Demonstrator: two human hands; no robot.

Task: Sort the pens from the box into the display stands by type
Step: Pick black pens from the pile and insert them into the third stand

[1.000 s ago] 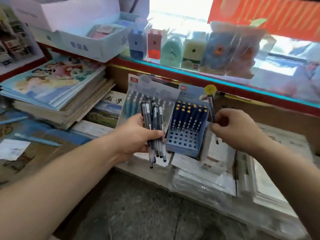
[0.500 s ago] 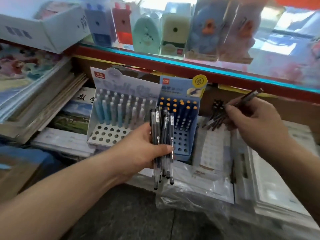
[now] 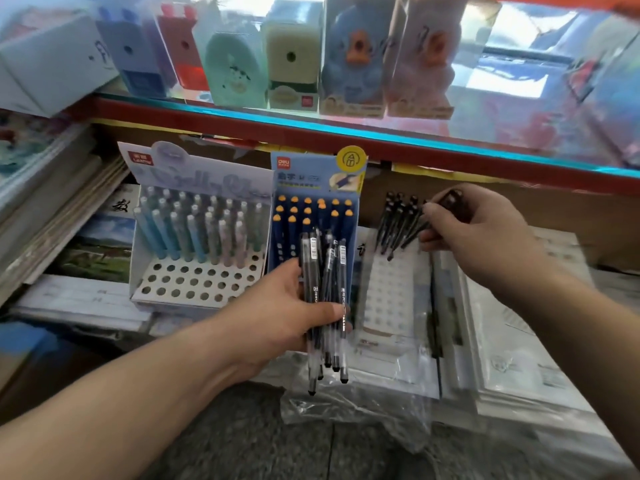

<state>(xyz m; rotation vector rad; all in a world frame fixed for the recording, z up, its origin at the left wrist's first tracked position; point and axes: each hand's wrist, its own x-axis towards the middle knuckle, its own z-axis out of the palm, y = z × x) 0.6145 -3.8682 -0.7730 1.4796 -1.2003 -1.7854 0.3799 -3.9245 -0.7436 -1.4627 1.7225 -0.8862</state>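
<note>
My left hand (image 3: 284, 317) grips a bundle of several black pens (image 3: 325, 306), tips down, in front of the blue display stand (image 3: 317, 188). That stand holds dark blue pens with orange caps. To its left a white display stand (image 3: 197, 282) holds pastel blue and grey pens in its back rows, and its front holes are bare. My right hand (image 3: 485, 237) pinches one black pen (image 3: 433, 216) and lowers it among the black pens (image 3: 398, 223) that stand in the back rows of a white perforated stand (image 3: 391, 292).
A red-edged glass shelf (image 3: 346, 133) overhangs the stands and carries boxed pencil sharpeners (image 3: 291, 57). Stacks of books (image 3: 52, 202) lie at the left. Flat packs in clear plastic (image 3: 502, 358) lie at the right, and the grey floor (image 3: 277, 438) shows below.
My right hand has moved down and left, so the single black pen now sits among the black pens in the white stand. My left hand keeps its bundle; the camera has come closer.
</note>
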